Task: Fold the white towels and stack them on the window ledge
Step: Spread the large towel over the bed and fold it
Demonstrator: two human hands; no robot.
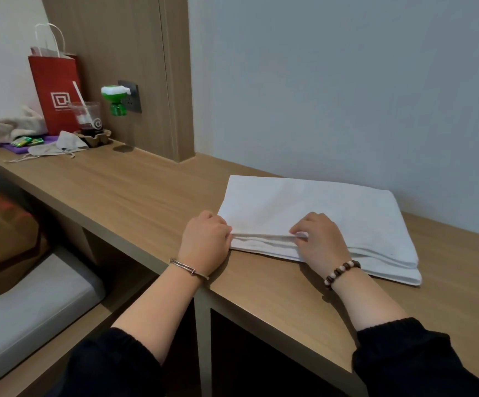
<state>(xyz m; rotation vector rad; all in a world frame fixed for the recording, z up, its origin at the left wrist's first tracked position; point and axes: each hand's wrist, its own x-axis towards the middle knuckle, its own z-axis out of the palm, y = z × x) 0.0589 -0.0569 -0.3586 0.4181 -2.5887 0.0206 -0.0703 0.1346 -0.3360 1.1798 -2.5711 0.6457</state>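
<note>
On the ledge (146, 196), left hand (206, 240) and right hand (320, 239) pinch the folded towels' (318, 199) near edge.

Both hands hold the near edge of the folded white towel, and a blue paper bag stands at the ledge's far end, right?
Not quite: the head view shows the paper bag is red, not blue. The left hand and right hand do hold the folded white towel by its near edge, and the bag stands at the far end of the ledge.
</note>
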